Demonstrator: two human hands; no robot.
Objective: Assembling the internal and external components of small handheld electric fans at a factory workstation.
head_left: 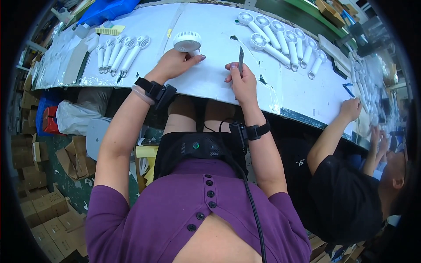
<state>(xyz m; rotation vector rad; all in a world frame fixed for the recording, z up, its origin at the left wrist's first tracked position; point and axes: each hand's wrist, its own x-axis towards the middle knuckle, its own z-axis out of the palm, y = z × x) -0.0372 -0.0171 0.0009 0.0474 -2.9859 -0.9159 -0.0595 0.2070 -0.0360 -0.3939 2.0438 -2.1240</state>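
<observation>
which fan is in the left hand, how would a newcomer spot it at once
Find the long white table. Between a row of white fans on the left and a looser cluster on the right is a single fan in the person's left hand. That grip sets it apart: the row and cluster lie on the table.

The table (206, 81) was white. Over it, the held fan (187, 41) was white, the blade (240, 61) grey. On it, the lying fans (258, 41) were white. At its far edge, the bin (105, 11) was blue. Before it, the shirt (171, 206) was purple with black buttons (212, 204); below it, the floor (81, 193) was green.
</observation>
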